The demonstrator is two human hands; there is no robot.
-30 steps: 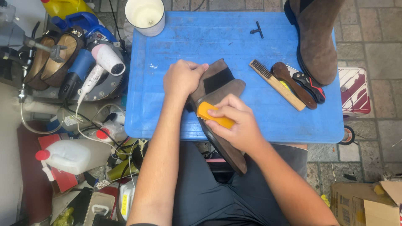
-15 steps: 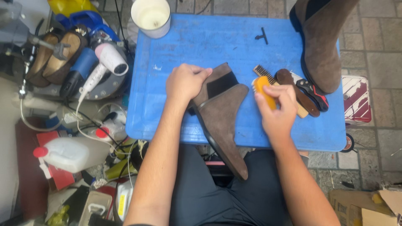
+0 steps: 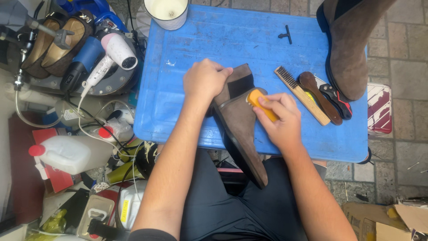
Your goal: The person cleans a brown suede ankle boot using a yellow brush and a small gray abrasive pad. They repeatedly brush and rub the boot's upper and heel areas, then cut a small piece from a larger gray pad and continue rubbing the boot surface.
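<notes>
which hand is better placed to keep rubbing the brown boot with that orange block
Right: the right hand grips the orange block against the brown boot; the left hand steadies the boot's top.

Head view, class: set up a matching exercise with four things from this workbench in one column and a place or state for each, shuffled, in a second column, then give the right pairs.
Things:
1. Orange block
2. Hair dryer
3. Wooden brush
4. White cup

Places or states:
A. At the blue table's far edge
B. Gripped in the right hand, against the boot that the left hand steadies
C. Off the table, among the clutter to its left
D. Lying on the table, right of the held boot

Pairs: 1-B, 2-C, 3-D, 4-A
</notes>
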